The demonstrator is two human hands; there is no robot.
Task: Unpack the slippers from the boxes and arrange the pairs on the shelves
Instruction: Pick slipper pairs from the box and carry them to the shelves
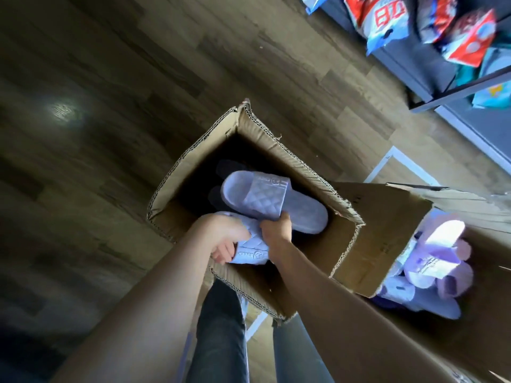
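An open cardboard box (pixel 193 164) stands on the wooden floor below me. My right hand (pixel 278 230) grips the quilted strap of a pale lilac slipper (pixel 298 208) held over the box opening. My left hand (pixel 221 239) holds a second lilac slipper (pixel 251 251) near the box's front edge, fingers curled under it. Dark slippers (pixel 221 167) lie deep in the box in shadow. A second open box (pixel 381 225) to the right holds several purple and lilac slippers (pixel 437 261).
A dark shelf unit (pixel 453 89) with colourful packaged goods (pixel 378 17) stands at the upper right. A white frame (pixel 387 158) shows on the floor behind the boxes. My legs in dark trousers (pixel 221 327) are under the box. Open wooden floor (pixel 83 134) spreads to the left.
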